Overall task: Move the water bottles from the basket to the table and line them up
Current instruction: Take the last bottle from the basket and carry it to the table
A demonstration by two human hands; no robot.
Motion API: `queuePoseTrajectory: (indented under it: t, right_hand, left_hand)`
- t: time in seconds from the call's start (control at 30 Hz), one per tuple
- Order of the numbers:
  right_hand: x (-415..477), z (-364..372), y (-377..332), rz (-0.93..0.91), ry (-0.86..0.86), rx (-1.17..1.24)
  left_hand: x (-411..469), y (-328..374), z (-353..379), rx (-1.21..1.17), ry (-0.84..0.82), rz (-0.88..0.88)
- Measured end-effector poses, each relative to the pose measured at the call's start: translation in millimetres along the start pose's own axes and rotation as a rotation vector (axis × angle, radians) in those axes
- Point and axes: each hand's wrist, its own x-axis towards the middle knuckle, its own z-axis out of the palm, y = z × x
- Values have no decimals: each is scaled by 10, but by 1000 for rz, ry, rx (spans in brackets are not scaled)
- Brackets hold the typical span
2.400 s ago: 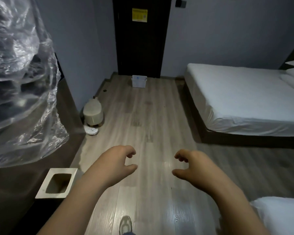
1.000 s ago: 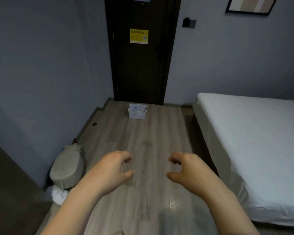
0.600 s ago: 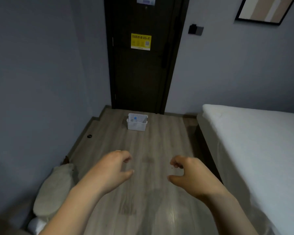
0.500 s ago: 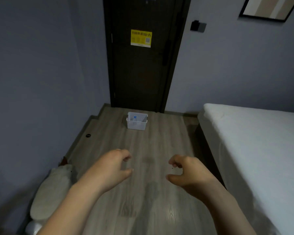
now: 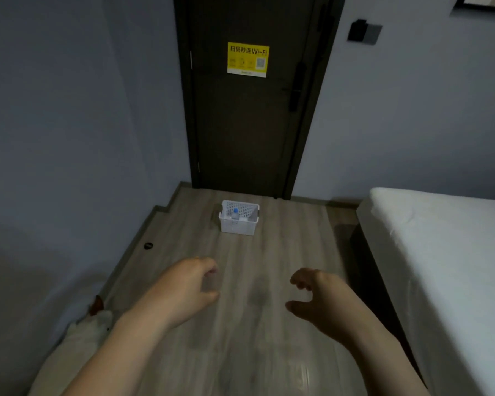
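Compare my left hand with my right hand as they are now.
The left hand curls its fingers in close over the thumb; the right hand hooks them with a wider gap to the thumb. The left hand is nearer the wall, the right hand nearer the bed. Both hold nothing, short of the white basket.

quick count: two hands, one left hand [image 5: 183,290] and one right hand [image 5: 323,301]. one white basket [image 5: 238,227], and just one water bottle [image 5: 235,214] I can make out inside it, blue cap, can't tell if more sit lower down. one dark door [image 5: 249,132] with one yellow sticker [image 5: 248,59]. one bed [image 5: 446,252]. one switch plate [image 5: 365,31], one picture frame [image 5: 483,2] corner up top. one beige lump [image 5: 77,338] by the wall, one little dark disc [image 5: 148,246] on the floor
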Motion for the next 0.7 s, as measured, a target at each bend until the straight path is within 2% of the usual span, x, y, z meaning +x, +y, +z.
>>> queuePoseTrajectory:
  t: [0.3,0.7]
  right_hand:
    - [1476,-408,298,-38,-40,10]
    - [3584,-480,276,-31,-78,-30]
  left_hand:
    - [1417,-87,-131,-45,-32,-70]
    - [3414,-806,-366,-109,-53,-98]
